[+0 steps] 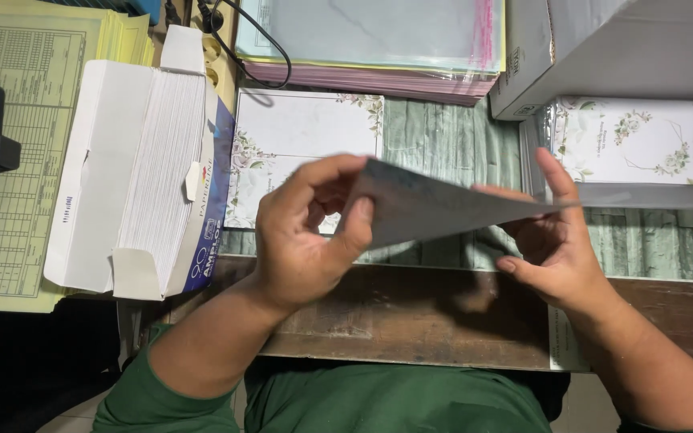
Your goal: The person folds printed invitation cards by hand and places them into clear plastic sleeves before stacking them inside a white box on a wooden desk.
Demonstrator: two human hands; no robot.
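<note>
Both hands, left (302, 232) and right (555, 240), grip a grey card (435, 204) mid-fold, the open box of envelopes (142, 172) left of them still full.

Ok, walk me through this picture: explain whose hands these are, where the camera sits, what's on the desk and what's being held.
There is no machine here. The one view comes from a camera worn on a person's head, looking down at their own bare hands. The left hand and right hand together grip a thin grey sheet by its two ends, above a wooden desk. To the left lies an open box of white envelopes on yellow printed forms. Floral cards lie behind the sheet, and another floral card lies to the right.
</note>
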